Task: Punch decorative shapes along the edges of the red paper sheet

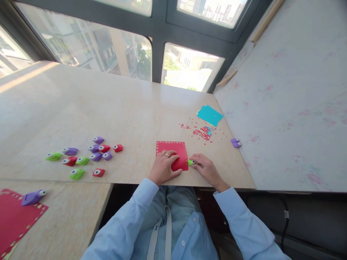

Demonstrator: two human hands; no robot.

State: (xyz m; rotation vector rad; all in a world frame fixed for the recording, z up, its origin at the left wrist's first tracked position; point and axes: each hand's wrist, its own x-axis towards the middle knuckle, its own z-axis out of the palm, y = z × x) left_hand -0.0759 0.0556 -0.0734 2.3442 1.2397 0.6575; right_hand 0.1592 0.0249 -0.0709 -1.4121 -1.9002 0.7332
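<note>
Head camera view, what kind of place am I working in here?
Likely a craft spot by a high-rise window: small paper punches on a marble-look table, red punched paper, confetti-like bits.

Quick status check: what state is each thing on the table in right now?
Red sheet: flat, punched holes along its far and side edges, pinned by left hand.
Green punch: at the sheet's right edge, right hand on it.
Teal paper: flat, untouched.
Red bits: scattered loose.
Purple punch: idle, alone at right.
Punch cluster: idle, at left.
</note>
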